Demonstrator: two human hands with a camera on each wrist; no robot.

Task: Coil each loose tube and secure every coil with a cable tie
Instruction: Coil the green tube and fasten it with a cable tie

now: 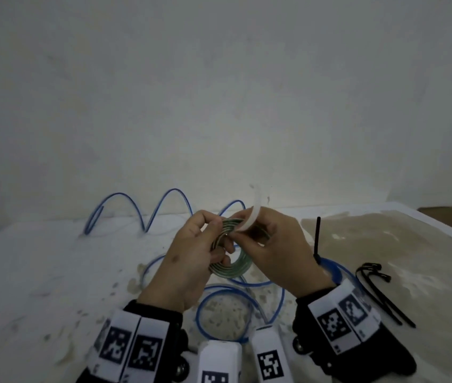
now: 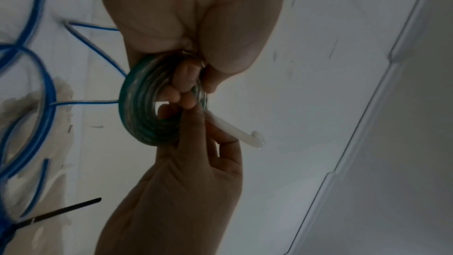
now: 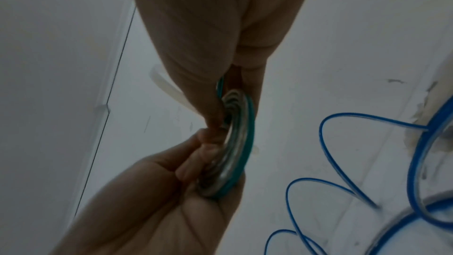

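Observation:
A small coil of green-striped clear tube (image 1: 234, 265) is held above the table between both hands. My left hand (image 1: 208, 239) grips the coil's left side, fingers curled through its middle. My right hand (image 1: 249, 239) pinches a white cable tie (image 1: 255, 214) against the coil's top; the tie curves up past the fingers. From the left wrist the coil (image 2: 142, 108) faces the camera, with the white cable tie (image 2: 235, 131) sticking out to the right. From the right wrist the coil (image 3: 241, 148) shows edge-on and the tie (image 3: 166, 86) peeks out behind my thumb.
A loose blue tube (image 1: 142, 211) snakes along the wall, with more loops (image 1: 219, 308) under my hands. A blue coil (image 1: 332, 272) bound by a black cable tie (image 1: 317, 236) lies at the right. Spare black cable ties (image 1: 379, 291) lie further right on the stained white table (image 1: 39, 272).

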